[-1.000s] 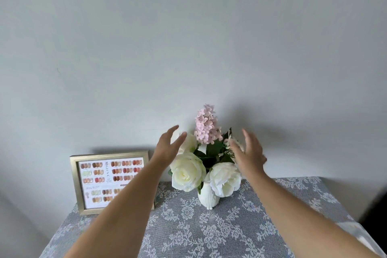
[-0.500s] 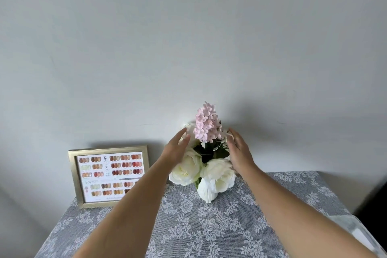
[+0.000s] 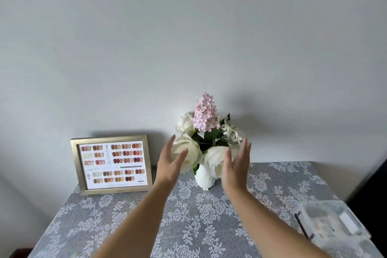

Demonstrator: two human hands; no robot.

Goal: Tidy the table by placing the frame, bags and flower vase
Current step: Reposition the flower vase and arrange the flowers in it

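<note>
A small white flower vase with white roses and a pink sprig stands upright at the back middle of the table, near the wall. My left hand is open just left of the blooms, fingers spread, holding nothing. My right hand is open just right of them, palm facing inward. Both hands sit slightly in front of the flowers, apart from the vase. A gold frame with a nail-colour chart leans against the wall at the back left. Pale translucent bags lie at the right edge.
A grey lace-patterned cloth covers the table. A plain pale wall rises directly behind the frame and vase. A dark shape shows beyond the table's right edge.
Both hands have drawn back from the flowers toward me and lowered, opening away from the blooms. The view has tilted down, bringing the bags into sight at the right.
</note>
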